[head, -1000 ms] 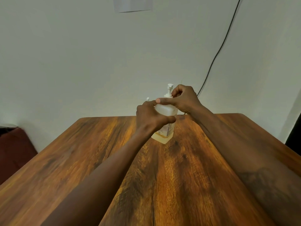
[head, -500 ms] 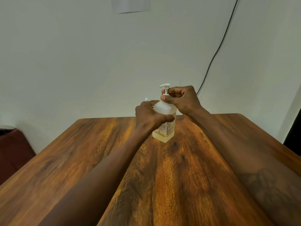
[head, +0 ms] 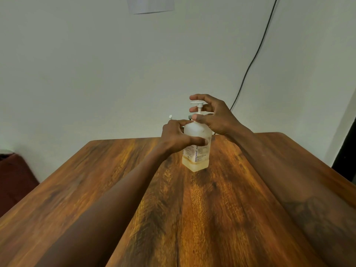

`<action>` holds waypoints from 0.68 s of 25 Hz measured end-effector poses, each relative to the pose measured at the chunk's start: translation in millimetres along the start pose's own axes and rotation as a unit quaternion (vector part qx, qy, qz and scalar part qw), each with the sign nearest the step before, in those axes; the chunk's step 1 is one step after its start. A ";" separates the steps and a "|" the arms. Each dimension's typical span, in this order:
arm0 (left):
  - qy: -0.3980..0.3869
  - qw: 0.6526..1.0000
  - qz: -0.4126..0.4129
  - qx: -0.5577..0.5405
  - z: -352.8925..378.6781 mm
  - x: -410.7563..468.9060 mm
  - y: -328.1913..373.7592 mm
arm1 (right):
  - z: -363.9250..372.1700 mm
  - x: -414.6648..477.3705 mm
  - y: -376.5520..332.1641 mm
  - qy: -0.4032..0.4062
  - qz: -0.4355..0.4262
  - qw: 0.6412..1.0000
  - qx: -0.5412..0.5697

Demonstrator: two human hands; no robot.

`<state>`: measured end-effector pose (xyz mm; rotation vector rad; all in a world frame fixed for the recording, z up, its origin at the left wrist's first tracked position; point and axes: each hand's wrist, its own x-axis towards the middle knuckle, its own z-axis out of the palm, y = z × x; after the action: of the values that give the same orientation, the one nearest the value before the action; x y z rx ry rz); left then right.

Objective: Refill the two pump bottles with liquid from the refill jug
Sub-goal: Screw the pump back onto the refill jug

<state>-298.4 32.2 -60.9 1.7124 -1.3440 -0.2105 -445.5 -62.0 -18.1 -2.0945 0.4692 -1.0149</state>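
— Standing upright toward the far middle of your glossy, brown wood-grain table [head: 212, 209] is the translucent, square-shouldered plastic pump bottle [head: 196, 130]. Its wall is smooth and frosted, and a printed paper label [head: 196, 153] sits on the front.

— And my hands?

— Your left hand [head: 176, 137] grips the bottle at its shoulder, with the thumb laid across the front and the fingers wrapped behind. Your right hand [head: 217, 118] curls loosely round the white plastic pump head [head: 198, 103]. Its fingers are fanned apart, the index arches above the nozzle, and the thumb tip presses on the collar at the neck.

— What's inside?

— A shallow layer of pale yellow liquid [head: 195, 164] lies at the base, just under the label's lower edge.

— Anything behind it?

— A thin black cable [head: 251, 62] runs down the matte pale wall [head: 77, 74]. A small white tip [head: 170, 116] shows just past your left knuckles, but it's too small to identify.
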 end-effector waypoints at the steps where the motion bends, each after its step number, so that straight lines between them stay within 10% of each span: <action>1: -0.016 1.000 -0.001 -0.006 1.0 1.6 -1.7 | -0.9 2.0 -1.0 -0.007 -0.006 1.000 -0.009; 17: -0.105 0.980 0.031 -0.168 29.1 28.2 -5.1 | -26.4 7.2 25.0 0.065 0.049 0.996 -0.023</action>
<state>-302.0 -7.4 -70.2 1.3914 -1.4203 -0.5627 -461.8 -94.9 -22.7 -2.0313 0.6596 -1.0960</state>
